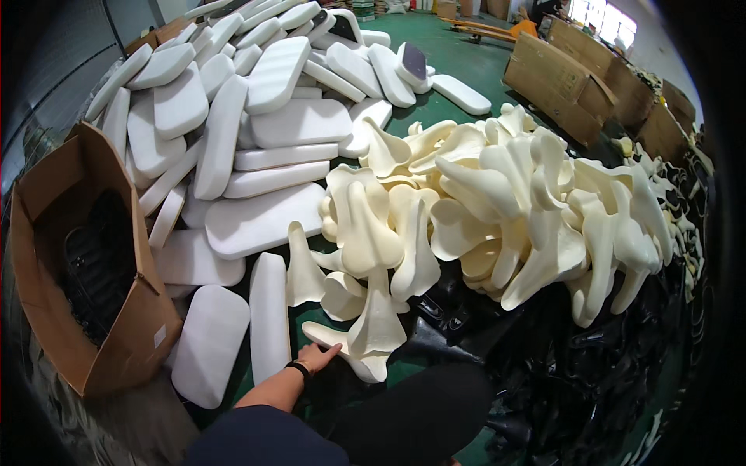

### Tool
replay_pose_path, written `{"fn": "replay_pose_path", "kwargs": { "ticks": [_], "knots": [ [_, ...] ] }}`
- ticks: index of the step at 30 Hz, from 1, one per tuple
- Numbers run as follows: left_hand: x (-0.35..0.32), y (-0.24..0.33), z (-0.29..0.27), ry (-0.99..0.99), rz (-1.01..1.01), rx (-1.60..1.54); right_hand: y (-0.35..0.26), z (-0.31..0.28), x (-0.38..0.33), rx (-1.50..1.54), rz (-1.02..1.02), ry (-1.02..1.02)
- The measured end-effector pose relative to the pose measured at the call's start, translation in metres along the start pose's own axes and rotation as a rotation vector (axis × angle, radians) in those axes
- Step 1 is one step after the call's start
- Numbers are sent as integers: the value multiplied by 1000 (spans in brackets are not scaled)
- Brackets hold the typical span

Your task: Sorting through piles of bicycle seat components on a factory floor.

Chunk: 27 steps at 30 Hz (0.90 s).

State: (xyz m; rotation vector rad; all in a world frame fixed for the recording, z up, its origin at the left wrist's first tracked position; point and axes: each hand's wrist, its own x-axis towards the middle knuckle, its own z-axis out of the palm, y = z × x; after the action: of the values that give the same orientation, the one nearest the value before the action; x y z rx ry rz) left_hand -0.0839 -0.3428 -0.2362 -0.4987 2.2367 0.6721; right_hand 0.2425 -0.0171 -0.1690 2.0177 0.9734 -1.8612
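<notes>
My left hand [317,358], with a black band at the wrist, reaches in from the lower edge. Its fingers close on the lower edge of a cream foam saddle pad [365,363], which lies at the near end of a pile. Another saddle pad [378,322] stands nose up against it, partly covering it. Behind them rises a large heap of the same cream pads [536,198], stacked and leaning in several directions. My right hand does not show.
White rounded foam slabs [268,217] pile up on the left. An open cardboard box [148,330] with black items stands beside them. Glossy black covers [536,388] spread across the near right. Farther back are cardboard boxes [553,81], an orange pallet truck [522,29] and green floor [458,58].
</notes>
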Motion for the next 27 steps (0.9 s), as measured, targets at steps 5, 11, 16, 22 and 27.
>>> {"fn": "replay_pose_path", "kwargs": {
  "ticks": [5,11,16,22,27],
  "knots": [
    [-45,-26,-62,263,297,748,19,-25,62,-346,-385,-245],
    [-38,-51,-97,429,-262,73,31,-30,52,-580,-570,-124],
    [-45,-98,-122,583,-430,-64,66,-85,120,-837,-703,-19],
    [-53,-156,-121,636,-259,-326,52,-81,98,-749,-680,-44],
    [-98,-167,-127,687,-94,-476,45,-80,89,-771,-635,-10]
  ]
}}
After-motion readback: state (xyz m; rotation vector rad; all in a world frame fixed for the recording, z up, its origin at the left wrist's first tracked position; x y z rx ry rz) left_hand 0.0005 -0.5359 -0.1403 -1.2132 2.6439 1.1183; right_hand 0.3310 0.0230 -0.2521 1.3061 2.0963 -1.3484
